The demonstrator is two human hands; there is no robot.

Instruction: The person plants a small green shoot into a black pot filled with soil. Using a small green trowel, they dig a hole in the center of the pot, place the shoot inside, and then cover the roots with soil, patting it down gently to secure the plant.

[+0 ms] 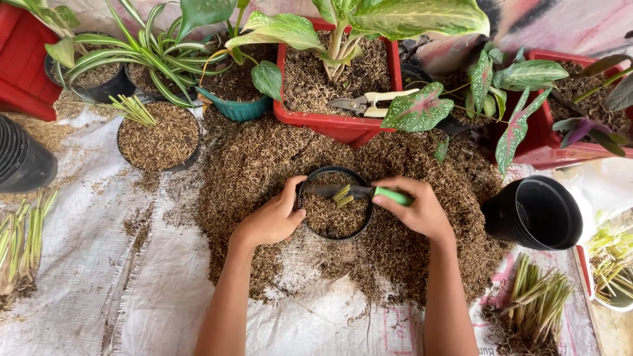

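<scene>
A small round black plastic pot sits at the centre of a wide heap of coarse, fibrous brown potting mix, filled near the rim with the same husk-like material; a short pale-green cutting stands in it. Left hand cups the pot's left wall, fingers curled against the rim. Right hand is closed around the green handle of a small hand tool, whose dark, dull blade lies across the pot mouth beside the cutting. The heap rests on a woven white sack cloth, creased and dusted with mix, spread over the ground. To the right an empty glossy black pot lies tilted on its side, with a bundle of trimmed green shoots below it. To the left, another filled black pot holds a cutting, and more shoots lie at the edge of the cloth. Behind: a rectangular red planter with a broad-leaved variegated plant, white-handled pruning shears lying on its mix, a teal pot, and a striped, strap-leaved plant.
</scene>
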